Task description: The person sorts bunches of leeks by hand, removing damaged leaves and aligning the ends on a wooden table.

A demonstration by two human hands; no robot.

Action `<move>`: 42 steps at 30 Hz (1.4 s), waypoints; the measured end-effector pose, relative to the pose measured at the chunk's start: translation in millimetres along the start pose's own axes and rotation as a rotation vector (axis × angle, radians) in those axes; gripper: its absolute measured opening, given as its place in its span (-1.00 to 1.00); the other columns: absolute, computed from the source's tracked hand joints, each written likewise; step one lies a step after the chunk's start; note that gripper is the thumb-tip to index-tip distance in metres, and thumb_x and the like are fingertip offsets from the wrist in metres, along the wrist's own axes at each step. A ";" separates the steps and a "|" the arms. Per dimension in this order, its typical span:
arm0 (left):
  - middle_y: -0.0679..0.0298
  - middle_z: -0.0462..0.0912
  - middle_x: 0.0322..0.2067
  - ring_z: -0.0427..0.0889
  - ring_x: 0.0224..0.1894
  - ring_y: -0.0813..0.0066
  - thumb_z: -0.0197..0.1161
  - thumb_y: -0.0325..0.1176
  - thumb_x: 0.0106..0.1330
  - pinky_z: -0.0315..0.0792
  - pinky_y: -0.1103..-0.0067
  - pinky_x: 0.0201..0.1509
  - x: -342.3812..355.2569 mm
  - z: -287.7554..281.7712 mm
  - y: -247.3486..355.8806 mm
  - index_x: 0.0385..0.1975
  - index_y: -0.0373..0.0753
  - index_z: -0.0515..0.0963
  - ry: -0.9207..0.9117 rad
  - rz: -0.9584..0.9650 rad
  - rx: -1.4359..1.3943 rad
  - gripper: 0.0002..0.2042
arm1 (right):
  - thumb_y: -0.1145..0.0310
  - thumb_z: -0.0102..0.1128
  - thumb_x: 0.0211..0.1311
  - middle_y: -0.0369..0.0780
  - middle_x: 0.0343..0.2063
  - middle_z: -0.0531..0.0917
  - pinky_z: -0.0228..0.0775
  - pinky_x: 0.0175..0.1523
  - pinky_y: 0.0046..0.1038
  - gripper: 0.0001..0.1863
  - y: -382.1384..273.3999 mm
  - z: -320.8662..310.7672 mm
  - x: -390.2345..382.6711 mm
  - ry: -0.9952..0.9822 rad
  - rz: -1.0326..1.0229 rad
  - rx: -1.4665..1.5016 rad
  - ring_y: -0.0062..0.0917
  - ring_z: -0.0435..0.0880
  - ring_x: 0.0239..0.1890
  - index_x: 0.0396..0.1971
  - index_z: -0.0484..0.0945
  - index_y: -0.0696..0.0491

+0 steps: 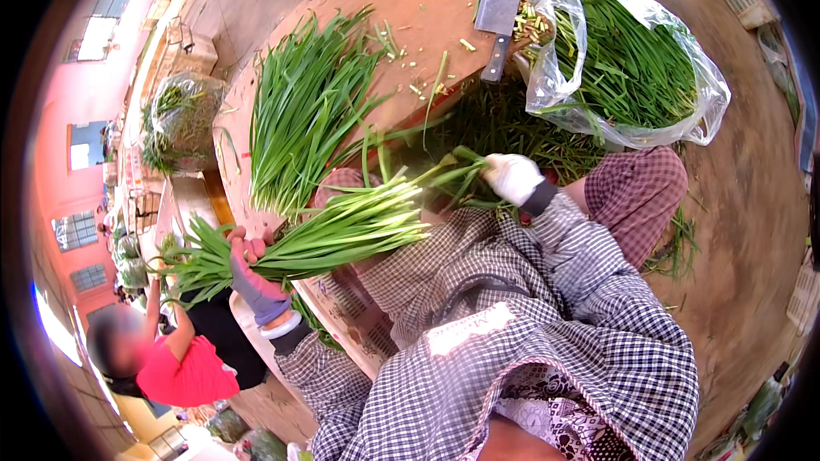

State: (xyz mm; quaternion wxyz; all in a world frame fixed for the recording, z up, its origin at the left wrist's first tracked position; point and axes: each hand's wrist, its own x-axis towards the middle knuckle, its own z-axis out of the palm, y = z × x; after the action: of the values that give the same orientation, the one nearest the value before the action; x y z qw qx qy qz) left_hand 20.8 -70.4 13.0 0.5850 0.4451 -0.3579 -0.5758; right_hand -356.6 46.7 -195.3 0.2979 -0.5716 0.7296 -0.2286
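Observation:
A bunch of garlic chives [346, 239] lies across my lap, pale stem ends toward the right. My left hand [249, 260], in a pink and purple glove, is closed around its leafy end. My right hand [514, 177], in a white glove, is closed on loose chive leaves [459, 171] just beyond the stem ends; these are partly blurred. A larger pile of chives [307, 111] rests on the brown board [427, 30] in front of me. The cleaver [500, 8] lies at the board's right edge, its dark handle toward me.
Right of the board stands a clear plastic bag [636, 60] full of chives. Discarded leaves [521, 124] heap up beneath the board's edge by my knees. Cut stem bits are scattered on the board. A person in red [192, 371] sits at the left; another filled bag [184, 124] stands farther off.

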 end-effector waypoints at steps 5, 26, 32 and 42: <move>0.48 0.24 -0.58 0.23 -0.54 0.71 0.04 -0.27 0.41 0.43 0.50 0.12 -43.2 -30.0 -0.4 -0.21 -0.31 0.44 0.041 0.049 0.253 -0.79 | -0.05 0.16 0.14 0.03 -0.50 0.62 0.49 -0.27 -0.28 -0.48 19.9 -40.9 -9.8 -0.197 0.132 -0.112 -0.18 0.65 -0.40 -0.20 0.56 0.16; 0.16 0.54 -0.41 0.52 -0.33 0.30 0.16 -0.44 0.26 0.43 0.33 -0.12 -103.9 46.1 -24.9 -0.41 -0.32 0.45 -0.449 0.229 0.506 -0.91 | 0.03 0.16 0.16 -0.06 -0.24 0.68 0.47 -0.03 -0.48 -0.36 -37.0 -24.1 3.6 -0.213 -0.080 0.752 -0.47 0.67 -0.17 0.09 0.43 0.24; 0.11 0.52 -0.48 0.52 -0.41 0.27 0.02 -0.38 0.36 0.44 0.38 -0.22 -116.0 72.9 -40.2 -0.44 -0.38 0.44 -0.532 0.310 0.503 -0.80 | -0.05 0.27 0.03 0.02 -0.09 0.62 0.44 0.04 -0.44 -0.15 -41.5 -22.6 -1.5 -0.205 -0.032 0.605 -0.30 0.64 -0.06 0.20 0.28 0.25; 0.21 0.47 -0.36 0.53 -0.25 0.34 -0.02 -0.23 0.43 0.40 0.18 0.14 -128.2 7.9 -18.6 -0.34 -0.28 0.41 -0.337 0.227 0.778 -0.77 | 0.36 0.03 0.14 -0.06 -0.58 0.61 0.48 -0.34 -0.28 -0.83 -11.9 46.7 5.4 -0.109 -0.238 0.027 -0.20 0.61 -0.49 -0.44 0.59 0.10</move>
State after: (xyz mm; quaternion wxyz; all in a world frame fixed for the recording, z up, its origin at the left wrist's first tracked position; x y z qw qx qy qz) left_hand -3.6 57.0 10.5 0.3669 0.4901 -0.6851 -0.3949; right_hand -316.7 39.0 -221.7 0.3154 -0.6617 0.6361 -0.2408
